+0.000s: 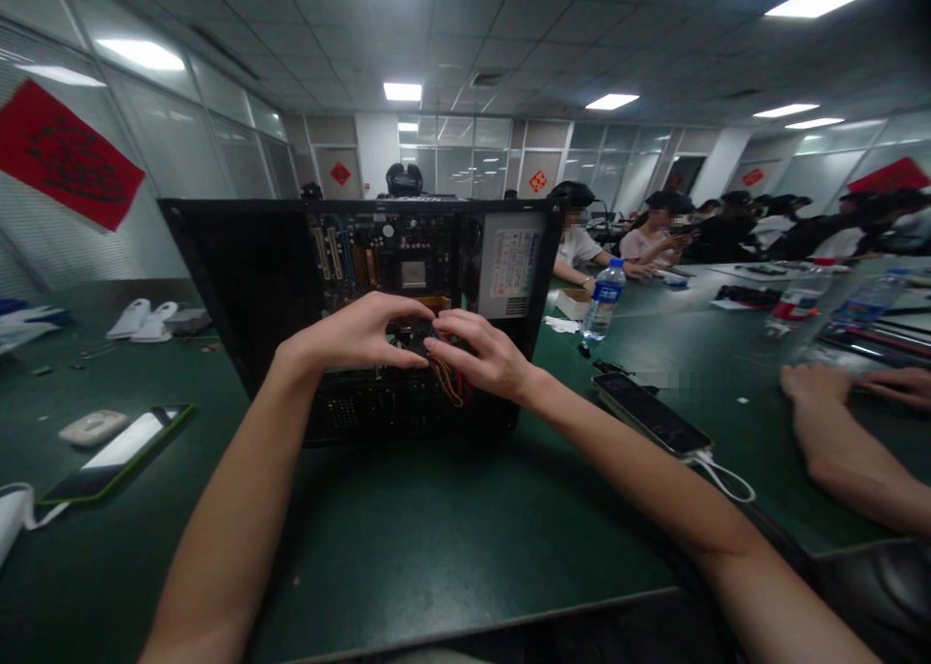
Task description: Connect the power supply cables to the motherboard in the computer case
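Observation:
An open black computer case (240,305) stands on the green table in front of me, its motherboard (393,237) facing me. On the board is a silver square (413,274), and a labelled power supply (507,262) sits at the upper right. My left hand (364,330) curves with thumb and fingers around a small black part (420,336) in front of the board. From the other side, my right hand (484,354) pinches the same part. Red and yellow wires (447,378) hang just below the fingers. My fingers partly hide the part, so its exact kind is unclear.
A green-edged phone (120,451) and a white case (93,428) lie at left. On the right are a plugged-in phone (651,412), a water bottle (603,300) and another person's forearm (836,441). Other people sit farther back.

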